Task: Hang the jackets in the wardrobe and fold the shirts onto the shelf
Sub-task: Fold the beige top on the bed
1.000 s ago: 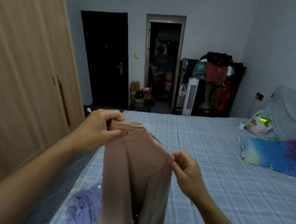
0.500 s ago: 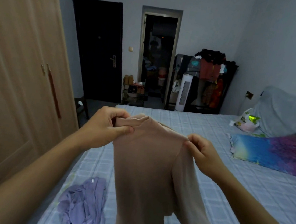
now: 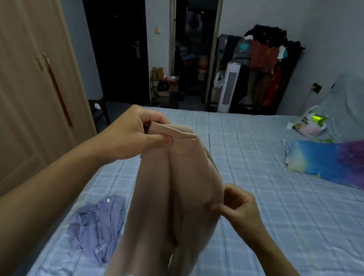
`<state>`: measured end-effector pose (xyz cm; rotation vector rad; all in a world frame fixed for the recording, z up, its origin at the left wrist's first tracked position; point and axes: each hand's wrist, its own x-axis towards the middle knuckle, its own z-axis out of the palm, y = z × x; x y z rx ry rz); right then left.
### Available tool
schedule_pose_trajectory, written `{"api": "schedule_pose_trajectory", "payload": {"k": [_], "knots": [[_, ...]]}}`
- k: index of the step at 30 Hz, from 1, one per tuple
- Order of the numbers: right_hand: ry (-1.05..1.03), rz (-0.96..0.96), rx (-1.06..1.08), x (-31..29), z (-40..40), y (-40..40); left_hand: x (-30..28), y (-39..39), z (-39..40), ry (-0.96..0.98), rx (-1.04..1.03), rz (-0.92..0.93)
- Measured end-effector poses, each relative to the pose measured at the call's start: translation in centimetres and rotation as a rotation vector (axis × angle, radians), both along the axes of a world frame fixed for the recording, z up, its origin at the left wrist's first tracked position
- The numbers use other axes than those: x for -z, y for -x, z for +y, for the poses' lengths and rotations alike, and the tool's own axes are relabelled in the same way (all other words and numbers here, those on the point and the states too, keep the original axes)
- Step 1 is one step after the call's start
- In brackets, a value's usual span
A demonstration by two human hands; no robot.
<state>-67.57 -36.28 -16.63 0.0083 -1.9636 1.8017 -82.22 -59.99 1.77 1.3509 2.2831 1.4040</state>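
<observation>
two hands hold our beige shirt (image 3: 177, 195) above the bed's (image 3: 280, 215) left edge: left hand (image 3: 136, 136) pinches its top, right hand (image 3: 239, 209) pinches its side.

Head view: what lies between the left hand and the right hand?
Only the beige garment, stretched between the left hand gripping its top and the right hand pinching its edge; seen in head view.

A crumpled garment (image 3: 97, 225) lies on the bed (image 3: 258, 213), wardrobe (image 3: 21, 76) to its left, pillow (image 3: 340, 163) at far right.
</observation>
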Motion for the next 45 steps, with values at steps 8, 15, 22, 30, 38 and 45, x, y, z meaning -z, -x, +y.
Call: {"api": "schedule_pose_trajectory", "payload": {"k": [8,15,22,30,38,45], "knots": [[-0.193,-0.139,0.055,4.6,1.4,4.2,0.7,3.9,1.0,0.112,-0.041,0.07],[-0.444,-0.186,0.239,2.2,9.4,14.2,6.3,15.6,3.1,0.077,-0.201,-0.004],[-0.63,-0.263,0.356,-0.5,17.3,26.4,10.2,28.3,11.2,-0.014,-0.354,-0.01],[-0.74,-0.158,0.344,-6.0,21.4,32.3,8.2,33.6,12.3,-0.239,-0.198,0.148],[-0.761,-0.118,0.236,-4.5,18.8,29.4,11.4,28.7,8.0,-0.166,-0.24,0.19],[-0.771,-0.183,0.053,6.5,14.0,18.1,20.1,15.6,2.7,-0.004,-0.219,0.141]]}}
